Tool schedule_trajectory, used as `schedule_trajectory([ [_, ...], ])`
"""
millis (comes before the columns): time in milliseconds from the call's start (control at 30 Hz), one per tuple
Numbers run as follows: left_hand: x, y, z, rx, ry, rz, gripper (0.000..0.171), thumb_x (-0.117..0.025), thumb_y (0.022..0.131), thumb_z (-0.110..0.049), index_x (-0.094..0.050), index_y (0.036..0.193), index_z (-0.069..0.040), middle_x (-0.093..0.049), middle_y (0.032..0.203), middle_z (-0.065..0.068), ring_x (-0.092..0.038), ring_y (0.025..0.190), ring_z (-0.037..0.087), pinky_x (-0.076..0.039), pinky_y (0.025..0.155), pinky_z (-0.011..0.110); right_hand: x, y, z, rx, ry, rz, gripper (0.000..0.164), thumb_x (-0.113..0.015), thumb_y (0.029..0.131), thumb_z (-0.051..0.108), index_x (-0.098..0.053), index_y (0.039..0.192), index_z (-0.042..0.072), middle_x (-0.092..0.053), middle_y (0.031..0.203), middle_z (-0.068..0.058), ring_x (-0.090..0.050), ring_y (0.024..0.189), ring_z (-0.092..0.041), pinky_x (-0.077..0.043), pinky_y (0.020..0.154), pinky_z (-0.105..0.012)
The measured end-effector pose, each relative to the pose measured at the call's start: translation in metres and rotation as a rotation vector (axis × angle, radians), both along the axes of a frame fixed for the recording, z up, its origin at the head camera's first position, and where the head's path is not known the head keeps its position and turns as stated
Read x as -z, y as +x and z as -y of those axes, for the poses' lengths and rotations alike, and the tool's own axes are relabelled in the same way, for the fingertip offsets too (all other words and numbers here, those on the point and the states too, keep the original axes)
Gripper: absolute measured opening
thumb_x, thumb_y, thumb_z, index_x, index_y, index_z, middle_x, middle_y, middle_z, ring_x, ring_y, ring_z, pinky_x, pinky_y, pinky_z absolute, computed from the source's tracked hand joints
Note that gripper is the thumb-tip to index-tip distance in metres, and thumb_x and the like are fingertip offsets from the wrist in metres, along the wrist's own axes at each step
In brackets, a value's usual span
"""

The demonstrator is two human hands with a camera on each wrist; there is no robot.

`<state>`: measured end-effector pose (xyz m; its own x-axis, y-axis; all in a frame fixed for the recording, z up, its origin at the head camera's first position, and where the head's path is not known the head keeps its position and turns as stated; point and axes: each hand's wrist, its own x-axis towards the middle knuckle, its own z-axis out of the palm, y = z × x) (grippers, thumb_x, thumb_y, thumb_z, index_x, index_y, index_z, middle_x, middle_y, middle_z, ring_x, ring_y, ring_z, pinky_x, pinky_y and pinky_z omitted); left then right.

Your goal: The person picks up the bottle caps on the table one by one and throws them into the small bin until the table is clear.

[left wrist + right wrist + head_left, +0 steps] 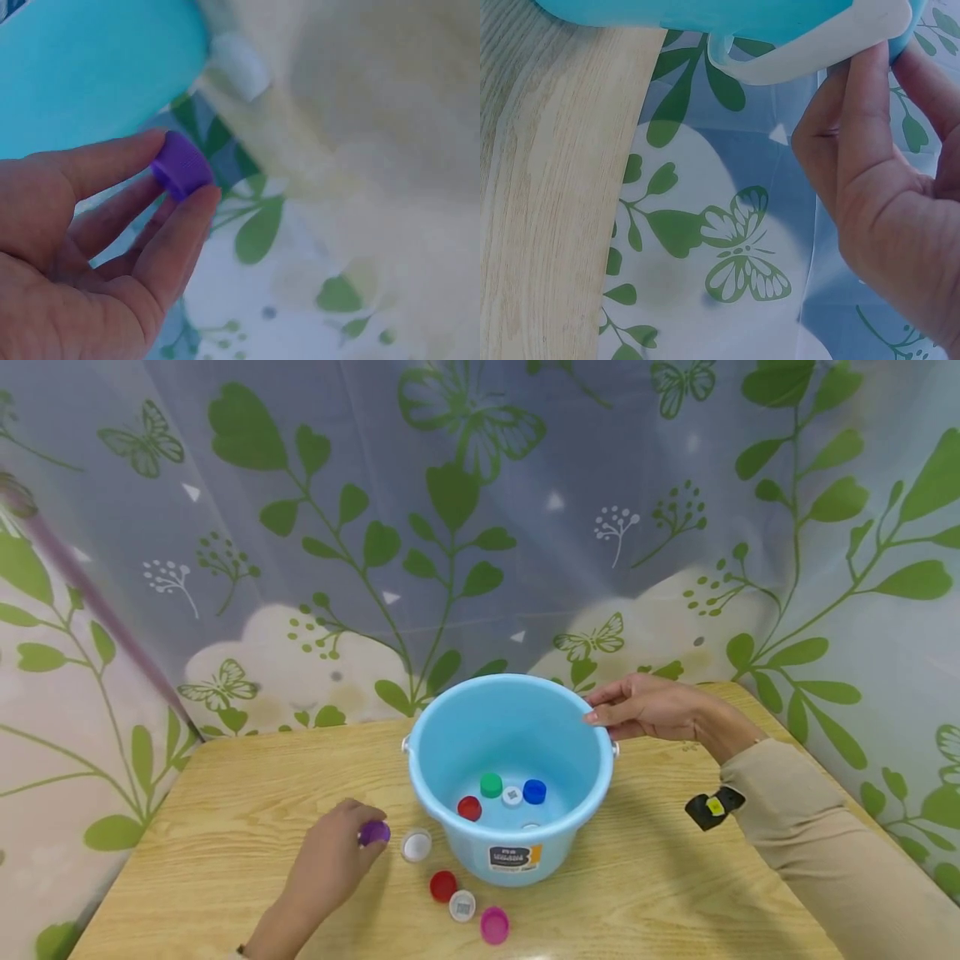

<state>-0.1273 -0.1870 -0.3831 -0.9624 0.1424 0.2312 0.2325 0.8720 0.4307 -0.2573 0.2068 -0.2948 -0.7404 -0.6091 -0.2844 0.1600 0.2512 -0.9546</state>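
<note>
Pinching purple cap (pixel 184 161), bucket (pixel 517 731) upright, mouth up

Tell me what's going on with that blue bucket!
A person's left hand pinches a purple cap beside the blue bucket, and the right hand holds the bucket's rim. Inside lie red, green, white and blue caps. A red cap, a pink cap and two white caps are out on the table.

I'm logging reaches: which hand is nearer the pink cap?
Left. The left hand is left of the pink cap; the right hand is farther, holding the bucket rim.
</note>
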Motion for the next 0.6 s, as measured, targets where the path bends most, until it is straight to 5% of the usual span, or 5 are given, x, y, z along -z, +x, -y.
schedule_trajectory([
  [333, -0.056, -0.01, 0.005, 0.051, 0.125, -0.211, 0.023, -0.075, 0.08, 0.002, -0.069, 0.101, 0.001, -0.061, 0.098, 0.01, -0.062, 0.088, 0.023, -0.059, 0.072, 0.033, 0.002, 0.0, 0.001, 0.015, 0.0, 0.007, 0.047, -0.066, 0.091, 0.007, -0.047, 0.129, -0.014, -0.064, 0.111, -0.019, -0.067, 0.095, -0.027, -0.052, 0.088, -0.041],
  [600, -0.084, -0.021, -0.012, 0.097, 0.162, -0.409, 0.023, -0.075, 0.079, 0.002, -0.07, 0.102, 0.001, -0.061, 0.099, 0.009, -0.062, 0.089, 0.022, -0.059, 0.073, 0.034, 0.002, 0.0, 0.0, 0.018, 0.008, -0.008, 0.048, -0.066, 0.091, 0.008, -0.047, 0.13, -0.013, -0.064, 0.111, -0.018, -0.066, 0.096, -0.028, -0.052, 0.089, -0.043],
])
